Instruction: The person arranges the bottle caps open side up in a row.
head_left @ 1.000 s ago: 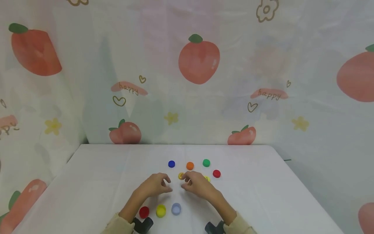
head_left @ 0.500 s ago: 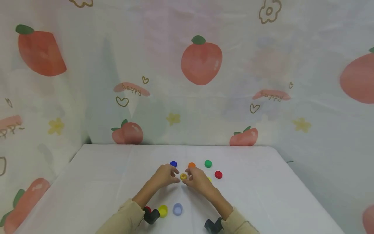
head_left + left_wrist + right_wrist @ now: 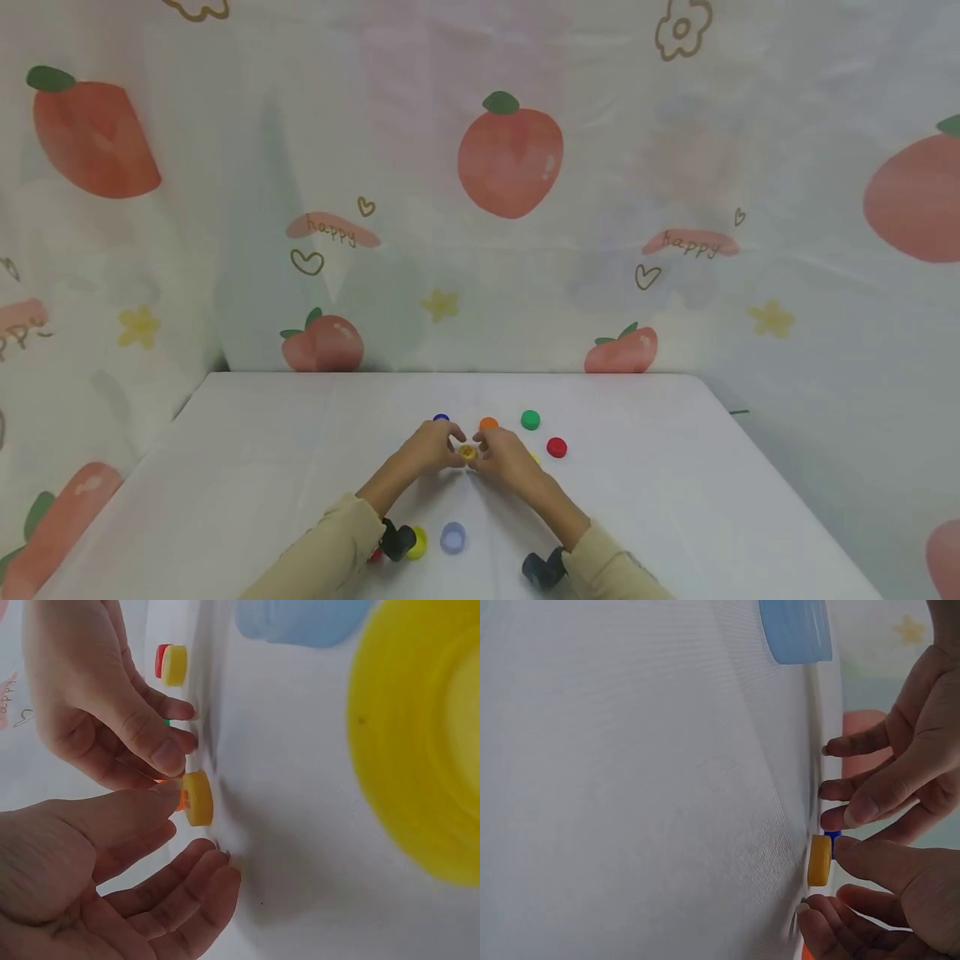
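Observation:
A small amber-yellow bottle cap (image 3: pixel 468 452) with a mark on its top lies flat on the white table, between both hands. My left hand (image 3: pixel 429 448) stands to its left, thumb and fingers loosely curved and parted. From the right my right hand (image 3: pixel 508 460) faces it in the same way. In the left wrist view the left thumb tip is right at the cap (image 3: pixel 199 799), while the other fingers spread apart from it. The right wrist view shows the right thumb tip close beside the cap (image 3: pixel 820 860). Neither hand pinches it.
Behind the hands lie blue (image 3: pixel 441 417), orange (image 3: pixel 488 422), green (image 3: pixel 530 420) and red caps (image 3: pixel 557 447); a yellow one (image 3: pixel 536 458) is mostly hidden by the right hand. Nearer me are a light blue cap (image 3: pixel 453 538), a yellow cap (image 3: pixel 417 543) and a mostly covered red one (image 3: pixel 376 555).
My left hand has moved right and forward toward the amber cap, now overlapping the blue cap behind. My right hand has drawn back slightly, uncovering the amber cap.

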`<state>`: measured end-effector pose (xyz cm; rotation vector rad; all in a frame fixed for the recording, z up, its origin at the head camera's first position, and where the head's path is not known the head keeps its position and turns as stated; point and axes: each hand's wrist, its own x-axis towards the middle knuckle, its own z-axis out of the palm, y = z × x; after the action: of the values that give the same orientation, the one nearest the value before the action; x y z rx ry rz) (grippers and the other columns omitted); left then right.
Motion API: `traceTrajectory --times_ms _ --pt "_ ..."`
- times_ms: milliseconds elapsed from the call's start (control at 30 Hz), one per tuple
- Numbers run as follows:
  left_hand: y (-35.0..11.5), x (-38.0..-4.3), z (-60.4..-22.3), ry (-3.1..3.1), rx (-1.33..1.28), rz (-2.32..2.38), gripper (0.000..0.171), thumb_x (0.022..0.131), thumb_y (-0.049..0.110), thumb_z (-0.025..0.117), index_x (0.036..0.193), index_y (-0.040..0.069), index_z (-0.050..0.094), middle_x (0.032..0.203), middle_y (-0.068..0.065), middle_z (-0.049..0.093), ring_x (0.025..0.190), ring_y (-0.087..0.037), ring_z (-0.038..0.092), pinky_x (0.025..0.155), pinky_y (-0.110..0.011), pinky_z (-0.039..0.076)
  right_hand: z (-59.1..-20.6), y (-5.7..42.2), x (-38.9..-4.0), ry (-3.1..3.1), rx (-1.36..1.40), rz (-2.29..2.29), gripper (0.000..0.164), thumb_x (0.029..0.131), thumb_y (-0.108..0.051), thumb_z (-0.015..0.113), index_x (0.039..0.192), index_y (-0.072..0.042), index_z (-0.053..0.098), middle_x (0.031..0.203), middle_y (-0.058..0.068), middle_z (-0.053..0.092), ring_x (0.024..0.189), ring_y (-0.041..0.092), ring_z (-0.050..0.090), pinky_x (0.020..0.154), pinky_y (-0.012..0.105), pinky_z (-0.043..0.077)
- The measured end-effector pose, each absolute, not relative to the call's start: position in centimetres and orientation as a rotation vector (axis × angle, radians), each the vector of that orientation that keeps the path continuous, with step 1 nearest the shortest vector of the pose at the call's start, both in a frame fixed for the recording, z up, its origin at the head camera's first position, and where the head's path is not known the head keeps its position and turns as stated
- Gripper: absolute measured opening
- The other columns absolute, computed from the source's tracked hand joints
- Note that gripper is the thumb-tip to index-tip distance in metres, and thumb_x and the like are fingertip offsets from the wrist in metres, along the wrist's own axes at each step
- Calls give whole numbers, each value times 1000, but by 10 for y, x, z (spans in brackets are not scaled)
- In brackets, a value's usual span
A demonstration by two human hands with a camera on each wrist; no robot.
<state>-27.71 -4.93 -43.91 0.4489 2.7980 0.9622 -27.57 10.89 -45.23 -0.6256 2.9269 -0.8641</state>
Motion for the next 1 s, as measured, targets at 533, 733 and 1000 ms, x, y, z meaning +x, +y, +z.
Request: traceTrajectory --times_ms 533,733,1000 --pt "-46 -292 -450 2814 352 906 20 76 8 77 94 1 70 78 -3 62 67 -14 55 55 -25 48 -456 106 -284 2920 -708 -820 23 78 -4 74 98 5 67 82 10 66 71 16 59 67 27 52" --pt "-45 -294 -451 2830 403 891 17 76 10 78 89 4 71 75 -1 61 66 -13 54 58 -25 46 -458 107 -287 2902 -729 -838 19 78 -5 75 93 4 69 79 7 65 67 12 54 63 24 49" --pt "-48 -295 -450 2783 416 898 16 78 13 76 91 6 70 79 0 61 70 -14 55 62 -28 47 -461 108 -288 2900 -748 -817 23 78 -13 77 95 1 69 83 5 66 76 15 61 69 27 52"
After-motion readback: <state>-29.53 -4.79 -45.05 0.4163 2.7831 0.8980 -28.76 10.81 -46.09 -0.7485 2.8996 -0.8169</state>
